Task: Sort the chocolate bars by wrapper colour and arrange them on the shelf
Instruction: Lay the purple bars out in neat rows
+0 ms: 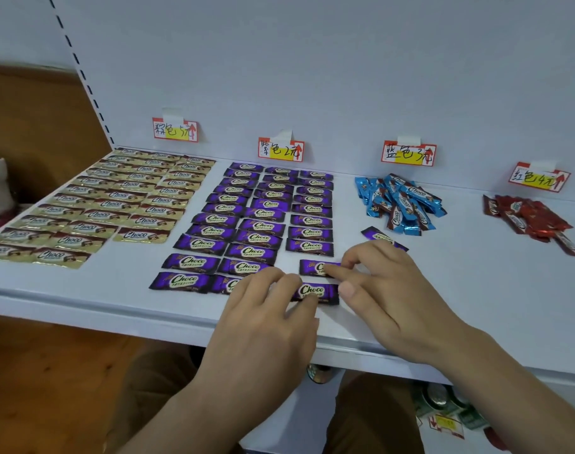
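At nine o'clock on the shelf (83, 290), the gold bars (92, 204) are laid out flat in three neat columns. Beside them, toward the middle, the purple bars (263, 211) are set in three columns as well, and it is this block that is being finished. The left hand (266, 309) is held over the front of the middle column, its fingertips pressed on the near purple bar (315, 291) at six o'clock, at the foot of the third column. The same bar is steadied at its right end by the thumb of the right hand (387, 290), whose forefinger is laid on the bar just behind (315, 267); neither grip is closed round anything, fingers being only lightly bent. One stray purple bar (377, 235) is seen behind the right hand. At two o'clock the blue bars (400, 201) are heaped loose, and at three o'clock the red bars (531, 221) likewise. Squaring the third purple column is judged the step in hand; next the stray is to be added, then the blue heap spread into rows.
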Tool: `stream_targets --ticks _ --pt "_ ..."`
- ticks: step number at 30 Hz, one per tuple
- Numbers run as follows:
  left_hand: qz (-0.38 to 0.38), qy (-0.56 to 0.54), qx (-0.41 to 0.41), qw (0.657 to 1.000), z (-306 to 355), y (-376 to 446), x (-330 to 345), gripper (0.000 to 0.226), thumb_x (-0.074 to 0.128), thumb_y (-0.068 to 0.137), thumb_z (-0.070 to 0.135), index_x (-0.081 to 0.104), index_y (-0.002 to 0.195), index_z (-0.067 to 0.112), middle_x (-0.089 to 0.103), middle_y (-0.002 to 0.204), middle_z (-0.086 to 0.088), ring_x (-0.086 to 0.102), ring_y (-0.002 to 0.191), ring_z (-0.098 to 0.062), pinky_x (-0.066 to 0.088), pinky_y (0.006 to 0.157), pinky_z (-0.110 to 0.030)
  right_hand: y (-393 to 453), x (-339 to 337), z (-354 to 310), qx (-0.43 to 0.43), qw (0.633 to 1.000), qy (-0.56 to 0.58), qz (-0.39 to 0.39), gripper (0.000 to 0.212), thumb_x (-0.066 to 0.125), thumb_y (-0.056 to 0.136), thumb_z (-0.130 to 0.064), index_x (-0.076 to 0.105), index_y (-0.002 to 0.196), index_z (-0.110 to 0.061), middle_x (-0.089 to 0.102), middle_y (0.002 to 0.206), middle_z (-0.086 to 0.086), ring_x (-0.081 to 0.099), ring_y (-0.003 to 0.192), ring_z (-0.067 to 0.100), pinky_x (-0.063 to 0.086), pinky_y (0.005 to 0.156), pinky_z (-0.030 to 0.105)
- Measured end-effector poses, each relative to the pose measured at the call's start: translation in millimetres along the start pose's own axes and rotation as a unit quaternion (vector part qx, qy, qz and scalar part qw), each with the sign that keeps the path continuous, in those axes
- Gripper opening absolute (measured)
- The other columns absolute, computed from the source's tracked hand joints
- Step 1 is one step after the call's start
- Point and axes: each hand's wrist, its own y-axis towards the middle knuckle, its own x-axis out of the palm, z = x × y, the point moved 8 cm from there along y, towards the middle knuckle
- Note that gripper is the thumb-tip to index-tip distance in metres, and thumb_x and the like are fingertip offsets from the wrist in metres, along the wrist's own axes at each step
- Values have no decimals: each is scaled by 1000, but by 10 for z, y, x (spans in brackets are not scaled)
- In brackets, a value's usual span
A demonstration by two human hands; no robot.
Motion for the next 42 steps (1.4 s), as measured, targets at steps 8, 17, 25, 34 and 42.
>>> stream_targets --ticks 8,17,25,34,42 --pt "-15 -9 -32 999 -138 -46 19 34 52 99 38 75 117 19 67 121 -5 60 117 -28 53 95 -47 160 113 -140 -25 999 -25 -34 81 7 104 -71 62 143 -27 50 122 -13 39 122 6 42 102 37" --pt "-14 -7 -31 999 -179 -11 56 34 55 98 37 73 120 19 68 121 -5 60 120 -28 53 94 -45 150 139 -105 -9 999 -22 -22 81 13 102 -76 64 141 -27 50 126 -14 39 126 5 47 100 37" --pt "-10 -15 -26 999 -188 26 93 34 56 98 33 73 123 17 67 121 -6 59 120 -28 52 95 -45 131 110 -88 -9 1000 -15 -5 77 17 102 -74 61 143 -25 50 130 -12 39 128 4 47 99 32" --pt "-17 -7 -28 999 -171 11 124 40 56 99 34 70 131 15 65 129 -7 57 125 -29 52 100 -46 -92 -8 179 32 998 -45 25 64 29 102 -66 67 135 -27 55 130 -11 46 126 11 46 98 34" --pt "-45 -42 61 996 384 -24 210 47 49 100 45 68 136 20 63 144 0 55 135 -19 38 114 -33 -140 -88 704 141 980 -136 -25 68 29 98 -60 53 149 -23 46 156 -2 35 142 24 44 112 49"
